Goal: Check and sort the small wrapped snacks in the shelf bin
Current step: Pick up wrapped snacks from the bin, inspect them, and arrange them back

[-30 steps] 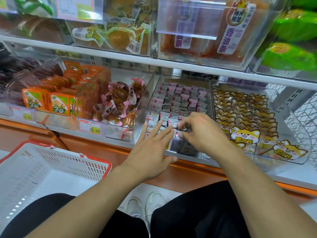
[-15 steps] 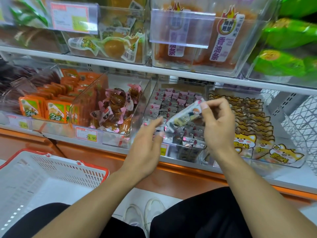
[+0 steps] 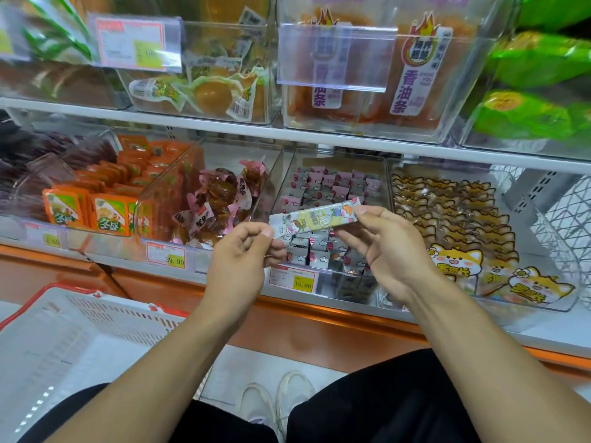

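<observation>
I see bright, even shop light, soft shadows, glare on the clear upper bins [image 3: 351, 59], blur and bending toward 10 o'clock.

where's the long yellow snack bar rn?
Head view, centre: the snack bar is held level in the air, pinched at its ends by the left hand and right hand, in front of the bin of small grey-pink snacks.

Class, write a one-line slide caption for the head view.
Both hands, left and right, pinch a long wrapped snack by its ends above the clear shelf bin.
</observation>
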The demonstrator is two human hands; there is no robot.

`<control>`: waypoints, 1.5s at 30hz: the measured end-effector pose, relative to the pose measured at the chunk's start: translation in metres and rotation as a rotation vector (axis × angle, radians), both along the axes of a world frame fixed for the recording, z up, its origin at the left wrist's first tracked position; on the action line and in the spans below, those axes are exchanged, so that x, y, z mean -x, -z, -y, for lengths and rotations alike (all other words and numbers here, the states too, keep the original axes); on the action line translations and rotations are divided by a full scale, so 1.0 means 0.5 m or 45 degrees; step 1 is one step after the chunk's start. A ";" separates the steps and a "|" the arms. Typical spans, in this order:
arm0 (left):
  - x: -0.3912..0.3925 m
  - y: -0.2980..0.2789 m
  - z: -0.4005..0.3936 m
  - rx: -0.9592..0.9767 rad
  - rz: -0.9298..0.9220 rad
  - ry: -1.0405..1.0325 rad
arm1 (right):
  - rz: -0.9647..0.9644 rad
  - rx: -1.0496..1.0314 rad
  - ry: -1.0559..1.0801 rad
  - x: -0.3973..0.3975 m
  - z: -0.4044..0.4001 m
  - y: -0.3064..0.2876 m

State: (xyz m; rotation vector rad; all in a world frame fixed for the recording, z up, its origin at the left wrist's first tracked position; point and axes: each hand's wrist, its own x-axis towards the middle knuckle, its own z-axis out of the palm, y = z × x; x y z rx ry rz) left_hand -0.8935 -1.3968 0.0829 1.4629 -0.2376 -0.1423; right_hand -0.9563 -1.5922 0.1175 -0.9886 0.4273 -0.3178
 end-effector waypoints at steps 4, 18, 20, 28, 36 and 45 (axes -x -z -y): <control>-0.005 -0.008 -0.002 0.036 0.008 -0.012 | -0.076 -0.026 -0.068 -0.001 -0.005 -0.001; -0.004 -0.024 -0.009 0.306 -0.281 0.262 | 0.282 0.760 -0.263 0.007 0.006 0.011; -0.003 -0.028 -0.009 0.415 -0.374 0.299 | 0.357 0.963 -0.231 0.005 0.004 0.014; 0.000 -0.014 -0.010 0.190 -0.158 0.188 | 0.320 1.039 -0.379 0.007 0.003 0.023; 0.010 -0.006 -0.004 -0.007 0.282 0.143 | -0.022 0.760 -0.358 0.004 0.014 0.028; 0.025 0.030 0.013 -0.896 0.840 0.286 | 0.194 0.903 -0.008 0.012 0.042 0.014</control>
